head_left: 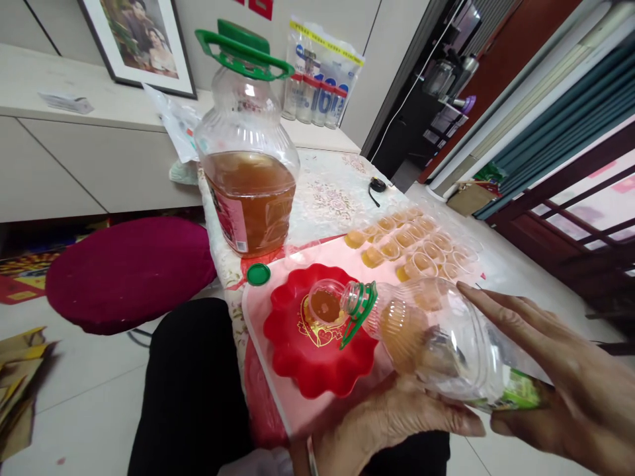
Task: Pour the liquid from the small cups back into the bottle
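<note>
A clear plastic bottle (446, 330) with a green handle ring lies tilted on its side, some amber liquid near its neck. My left hand (391, 416) supports it from below, and my right hand (560, 357) grips its base end, fingers wrapped around. The bottle's mouth is at the rim of a small clear plastic cup (326, 301) that holds amber liquid. That cup stands in a red scalloped plate (292, 357) with gold print. A loose green cap (258, 274) lies beside the plate on a pink mat (302, 258).
Several small cups of amber liquid (411, 241) stand in rows at the mat's far right. A large jug (251, 192) with a green handle stands behind the plate. A black cord (377, 187) lies farther back. A maroon stool (133, 271) is at the left.
</note>
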